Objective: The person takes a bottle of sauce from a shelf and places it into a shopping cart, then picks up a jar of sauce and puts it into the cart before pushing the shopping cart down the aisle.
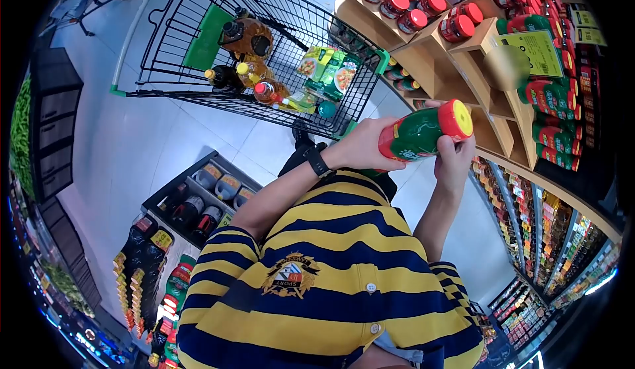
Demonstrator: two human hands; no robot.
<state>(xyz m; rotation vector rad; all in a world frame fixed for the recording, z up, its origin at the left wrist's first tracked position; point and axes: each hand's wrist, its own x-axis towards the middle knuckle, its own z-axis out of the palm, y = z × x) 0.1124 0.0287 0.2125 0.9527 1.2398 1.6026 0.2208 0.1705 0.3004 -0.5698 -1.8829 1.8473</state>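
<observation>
My left hand (364, 145), with a black watch on the wrist, is wrapped round the base end of a green bottle (418, 134). The bottle lies tilted, its red and yellow cap (458, 120) pointing to the right. At the cap end, my right hand (455, 159) grips the bottle from below with the thumb near the cap. The bottle's label is partly covered by fingers. Similar green containers (550, 98) with red tops stand on the display at the right.
Ahead on the left stands a shopping cart (175, 94) holding an oil jug (250, 37), several bottles and green packets (331, 71). A wooden shelf (450, 71) with red-lidded jars (413, 20) rises at right. A low display (178, 190) of bottles stands at left.
</observation>
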